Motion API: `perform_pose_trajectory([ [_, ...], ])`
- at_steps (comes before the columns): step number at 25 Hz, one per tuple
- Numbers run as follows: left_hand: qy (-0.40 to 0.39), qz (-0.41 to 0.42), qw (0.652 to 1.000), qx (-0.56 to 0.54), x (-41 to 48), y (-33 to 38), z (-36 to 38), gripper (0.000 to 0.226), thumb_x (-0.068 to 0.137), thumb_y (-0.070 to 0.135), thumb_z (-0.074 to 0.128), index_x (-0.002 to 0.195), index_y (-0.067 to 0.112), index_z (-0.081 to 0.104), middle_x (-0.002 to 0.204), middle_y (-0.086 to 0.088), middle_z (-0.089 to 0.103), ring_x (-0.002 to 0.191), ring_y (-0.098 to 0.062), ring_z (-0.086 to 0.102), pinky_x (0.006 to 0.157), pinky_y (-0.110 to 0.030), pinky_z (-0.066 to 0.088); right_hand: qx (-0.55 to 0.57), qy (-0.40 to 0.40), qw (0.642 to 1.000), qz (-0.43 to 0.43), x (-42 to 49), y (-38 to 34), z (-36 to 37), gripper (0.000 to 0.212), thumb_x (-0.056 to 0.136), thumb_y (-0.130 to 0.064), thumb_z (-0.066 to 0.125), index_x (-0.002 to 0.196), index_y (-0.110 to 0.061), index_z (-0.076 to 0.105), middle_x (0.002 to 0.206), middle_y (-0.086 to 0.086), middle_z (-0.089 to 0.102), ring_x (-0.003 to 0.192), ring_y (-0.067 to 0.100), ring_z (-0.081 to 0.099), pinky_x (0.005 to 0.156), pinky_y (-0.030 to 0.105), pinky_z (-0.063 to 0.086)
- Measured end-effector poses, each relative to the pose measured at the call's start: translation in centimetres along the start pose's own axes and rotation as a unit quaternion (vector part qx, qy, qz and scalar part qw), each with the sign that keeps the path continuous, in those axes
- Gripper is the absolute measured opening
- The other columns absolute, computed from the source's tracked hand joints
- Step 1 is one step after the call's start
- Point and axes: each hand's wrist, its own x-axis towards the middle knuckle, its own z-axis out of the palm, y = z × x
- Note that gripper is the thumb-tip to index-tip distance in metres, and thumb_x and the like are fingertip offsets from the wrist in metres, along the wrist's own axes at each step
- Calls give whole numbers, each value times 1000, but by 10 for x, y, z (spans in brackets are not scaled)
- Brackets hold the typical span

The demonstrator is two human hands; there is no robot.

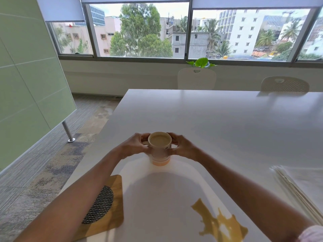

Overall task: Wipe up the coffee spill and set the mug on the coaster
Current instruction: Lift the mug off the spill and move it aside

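Coaster (115, 215) nearest, at 7 o'clock: wooden board with a black-and-white woven round pad, partly under the left forearm. Green glass panel (26, 84) at 9 o'clock, grey striped carpet (52, 154) below it. White glossy table (209, 119) runs to 12 o'clock; two white chairs (196, 78) and a leafy plant (201, 62) behind it, wide windows (139, 30) above. Mug (160, 152) at centre, well apart from the coaster: cream, orange band at base, full of milky coffee. Left hand (132, 145) and right hand (181, 147) wrap its sides, fingers curled round it. Coffee spill (220, 222) at 5 o'clock, tan, splashed edges. Stacked paper napkins (300, 186) at 3 o'clock.
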Motion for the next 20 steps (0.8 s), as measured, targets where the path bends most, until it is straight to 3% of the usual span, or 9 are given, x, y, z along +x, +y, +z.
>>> perform_pose_trajectory([
  [5, -34, -24, 999, 25, 0, 3, -2, 65, 74, 11, 83, 133, 17, 56, 122, -5, 68, 119, -20, 61, 93, -32, 55, 14, 9, 1000, 17, -7, 1, 6, 78, 64, -17, 87, 133, -13, 52, 127, 2, 65, 120, 10, 60, 105, 41, 47],
  [6, -44, -29, 998, 34, -1, 4, -4, 72, 73, 19, 85, 137, 18, 51, 128, -5, 64, 124, -21, 57, 98, -34, 53, 10, 13, 1000, 20, -10, 2, 8, 80, 63, -22, 87, 134, -15, 51, 127, 1, 65, 120, 9, 59, 105, 41, 47],
  [8, -42, -48, 996, 54, -4, 10, -8, 108, 60, 51, 87, 149, 17, 35, 149, -5, 47, 138, -24, 44, 109, -37, 44, 2, 23, 999, 28, -19, 3, 9, 88, 60, -32, 87, 138, -20, 47, 135, 1, 60, 126, 10, 55, 105, 42, 48],
  [9, -26, -54, 996, 65, -6, 17, -7, 126, 51, 66, 82, 153, 16, 26, 157, -4, 35, 144, -24, 35, 113, -37, 36, 2, 29, 999, 34, -26, 4, 7, 92, 60, -35, 87, 141, -21, 44, 140, 2, 56, 130, 12, 52, 105, 42, 47],
  [11, 26, -26, 997, 65, -11, 29, -5, 141, 41, 85, 69, 154, 17, 20, 162, -2, 24, 148, -22, 25, 116, -39, 27, -3, 42, 998, 44, -40, 2, -1, 91, 65, -35, 86, 143, -19, 42, 146, 4, 49, 132, 16, 49, 106, 43, 46],
  [13, 90, 24, 994, 62, -11, 40, -3, 130, 50, 87, 63, 153, 19, 24, 162, -1, 25, 148, -21, 25, 117, -41, 26, -31, 78, 996, 42, -54, 1, -13, 82, 69, -40, 83, 140, -17, 47, 143, 2, 53, 126, 13, 54, 106, 39, 46],
  [16, 150, 88, 982, 76, -3, 51, 10, 87, 76, 65, 65, 148, 24, 38, 158, 1, 35, 146, -22, 32, 118, -48, 30, -47, 154, 986, 48, -77, 0, -36, 64, 70, -43, 81, 127, -21, 60, 129, -4, 65, 113, 7, 63, 102, 36, 50],
  [20, 160, 127, 973, 109, 11, 75, 56, 58, 83, 52, 67, 136, 37, 52, 151, 8, 45, 141, -28, 40, 113, -50, 36, -42, 233, 969, 73, -117, -6, -69, 41, 75, -31, 81, 113, -20, 70, 114, -3, 72, 102, 7, 68, 99, 34, 52],
])
